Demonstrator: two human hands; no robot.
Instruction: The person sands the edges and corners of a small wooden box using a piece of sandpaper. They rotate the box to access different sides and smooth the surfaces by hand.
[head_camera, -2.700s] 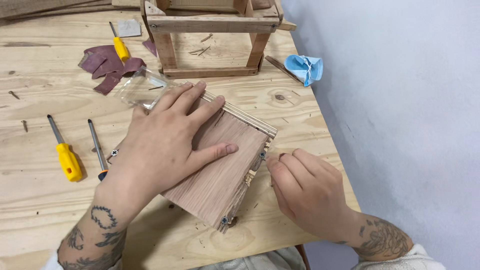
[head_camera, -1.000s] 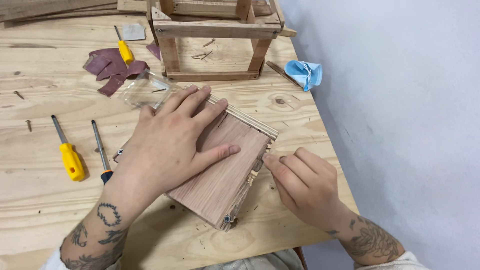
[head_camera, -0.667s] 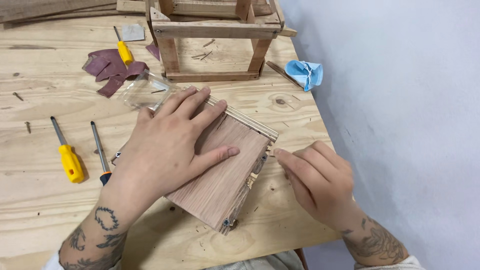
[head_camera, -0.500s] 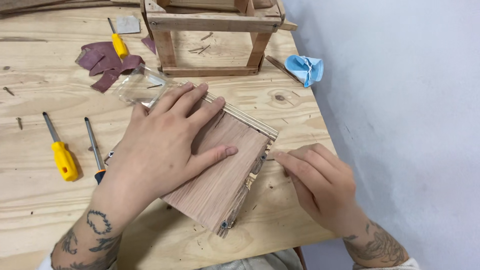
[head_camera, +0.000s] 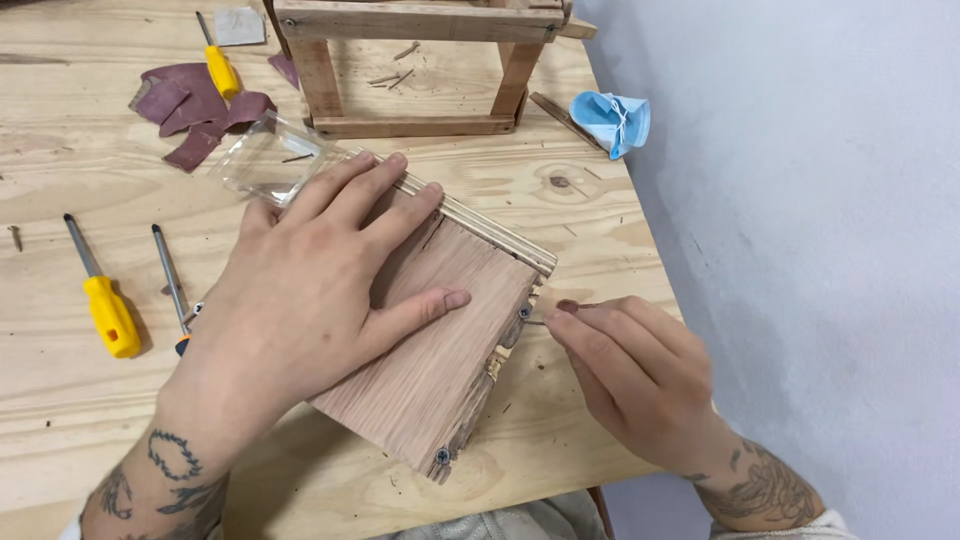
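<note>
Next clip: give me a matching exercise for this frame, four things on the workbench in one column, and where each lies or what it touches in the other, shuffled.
Things:
1. left hand
2. right hand
3. crumpled light-blue face mask
4. yellow-handled screwdriver

Places:
A. at the bench's right edge, near the white wall
B. flat on top of the reddish-brown plywood block
C. lying alone on the bench, left of the block
D. fingertips pinching a small thin metal piece beside the screw in the block's right side

Pairs: 1-B, 2-D, 3-A, 4-C
</note>
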